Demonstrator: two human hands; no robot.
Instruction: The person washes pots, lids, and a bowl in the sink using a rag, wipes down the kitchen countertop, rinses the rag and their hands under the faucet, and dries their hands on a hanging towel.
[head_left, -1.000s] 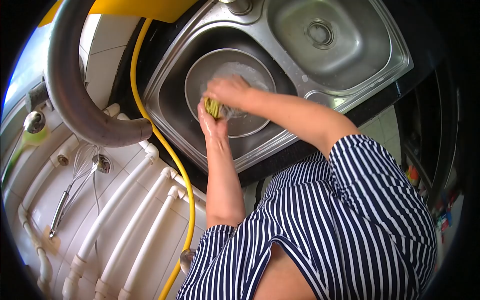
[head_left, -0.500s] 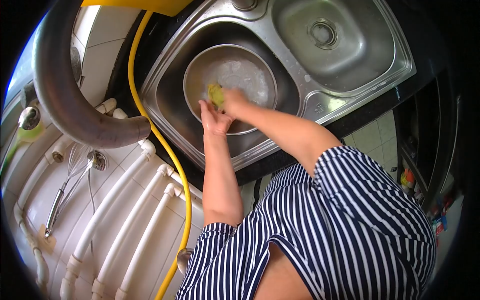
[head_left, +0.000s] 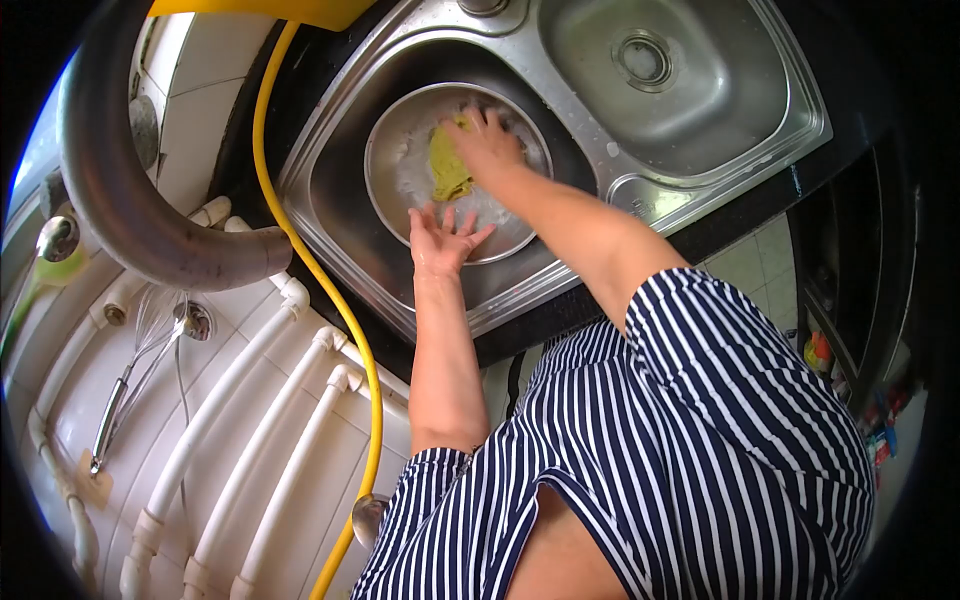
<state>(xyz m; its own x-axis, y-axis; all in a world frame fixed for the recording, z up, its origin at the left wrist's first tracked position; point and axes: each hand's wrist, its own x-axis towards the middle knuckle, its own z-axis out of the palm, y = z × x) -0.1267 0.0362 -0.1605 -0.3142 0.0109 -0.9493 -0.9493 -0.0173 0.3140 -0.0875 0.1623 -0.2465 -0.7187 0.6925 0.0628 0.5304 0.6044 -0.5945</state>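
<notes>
A wide metal bowl with sudsy-looking water in it sits inside the left sink basin. A yellow-green cloth lies spread in the water near the bowl's middle. Over the cloth's right edge is my right hand, fingers stretched apart; whether its fingertips press on the cloth I cannot tell. My left hand is at the bowl's near rim, wet, fingers spread and nothing in it.
To the right lies a second sink basin with a drain. A yellow hose runs down the left side, beside a large curved pipe. White pipes, a whisk and a ladle line the tiled wall.
Both hands were together over the bunched cloth. Now they are apart: the right has moved up and forward with fingers spread, the left has opened, and the cloth lies more spread out.
</notes>
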